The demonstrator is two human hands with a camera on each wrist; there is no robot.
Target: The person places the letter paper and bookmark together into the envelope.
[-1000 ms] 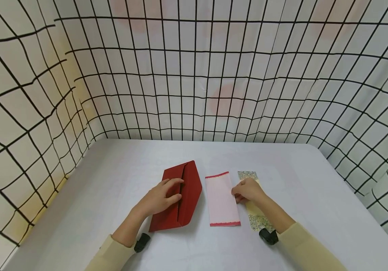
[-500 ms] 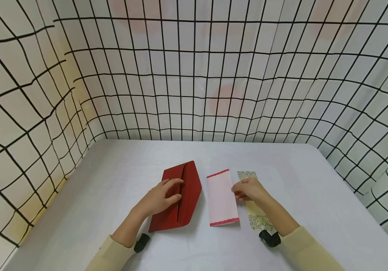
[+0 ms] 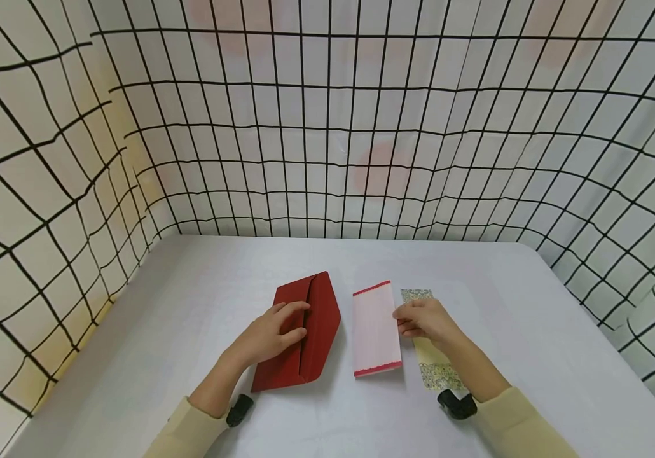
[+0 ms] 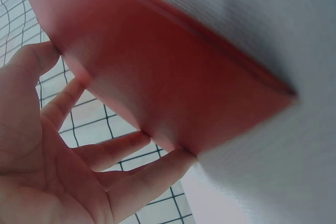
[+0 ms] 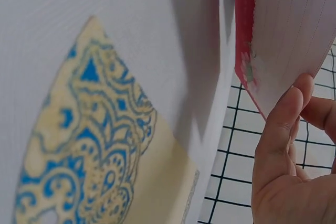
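A red envelope (image 3: 323, 334) lies on the left, its pointed flap toward the right. My left hand (image 3: 267, 332) rests over it, fingers spread and fingertips touching its surface; the left wrist view shows the tips along the edge of the red paper (image 4: 157, 66). With thumb and fingers my right hand (image 3: 427, 320) pinches the right edge of folded pale pink letter paper (image 3: 376, 332) with red borders. In the right wrist view that letter paper (image 5: 289, 30) shows ruled lines and is tilted up. Beneath the right hand lies a yellow patterned paper (image 3: 441, 375), partly hidden by it.
The white table (image 3: 190, 286) carries the papers. Black-lined grid walls (image 3: 339, 159) enclose it at the back and sides. A small black device (image 3: 457, 403) sits at the right wrist, another black device (image 3: 240, 410) at the left.
My right hand has raised and tilted the pink letter paper, shifting it slightly right and toward the back. The left hand and the envelope have stayed put.
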